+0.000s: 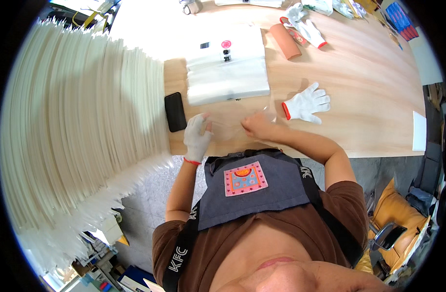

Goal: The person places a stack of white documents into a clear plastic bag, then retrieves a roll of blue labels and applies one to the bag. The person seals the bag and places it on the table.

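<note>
My left hand [197,139], in a white knit glove with red cuff and bare fingertips, is at the table's near edge. Its thumb and forefinger curve apart beside the left edge of a clear plastic bag [226,120]. At the bag's right side my bare right hand [258,126] is closed on the thin film, its fingers bent inward. The bag's outline is faint against the wood. Just beyond it lies a stack of clear plastic bags [227,80] with printed marks. A white glove with red cuff [308,103] rests flat to the right of my right hand.
A tall pile of white sheets [86,121] stands along the left. A black phone [175,112] lies between it and the bags. Farther back on the wooden table [364,97] are an orange-brown roll [285,42] and more white gloves [311,33]. A white card [419,131] lies at right.
</note>
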A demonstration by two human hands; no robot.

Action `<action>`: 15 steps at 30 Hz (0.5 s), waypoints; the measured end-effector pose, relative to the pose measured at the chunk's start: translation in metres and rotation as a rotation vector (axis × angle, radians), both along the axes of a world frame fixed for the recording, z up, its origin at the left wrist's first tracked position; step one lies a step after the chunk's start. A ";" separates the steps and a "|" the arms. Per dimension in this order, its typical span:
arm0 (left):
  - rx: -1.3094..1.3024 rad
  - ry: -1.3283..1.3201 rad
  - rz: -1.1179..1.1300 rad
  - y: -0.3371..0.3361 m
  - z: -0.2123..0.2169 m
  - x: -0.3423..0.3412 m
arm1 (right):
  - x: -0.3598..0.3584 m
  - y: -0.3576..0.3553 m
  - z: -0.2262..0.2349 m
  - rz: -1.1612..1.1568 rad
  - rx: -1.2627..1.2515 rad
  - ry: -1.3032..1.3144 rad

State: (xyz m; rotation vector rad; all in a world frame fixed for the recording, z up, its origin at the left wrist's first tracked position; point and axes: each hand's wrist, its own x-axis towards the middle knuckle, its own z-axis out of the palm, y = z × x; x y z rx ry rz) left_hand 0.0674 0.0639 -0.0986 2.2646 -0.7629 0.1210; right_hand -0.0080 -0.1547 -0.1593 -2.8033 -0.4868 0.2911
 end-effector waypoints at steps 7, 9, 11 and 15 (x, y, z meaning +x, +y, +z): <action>0.238 -0.176 -0.199 -0.045 0.011 -0.003 | 0.131 -0.056 0.082 -0.329 0.129 -0.524; 0.329 -0.187 -0.026 -0.055 -0.008 0.011 | 0.143 -0.053 0.079 -0.302 -0.077 -1.035; 0.380 -0.158 0.055 -0.057 -0.032 0.036 | 0.121 -0.030 0.079 -0.165 0.126 -0.622; 0.359 -0.124 0.163 -0.056 -0.036 0.058 | 0.089 -0.019 0.005 -0.074 -0.178 -0.698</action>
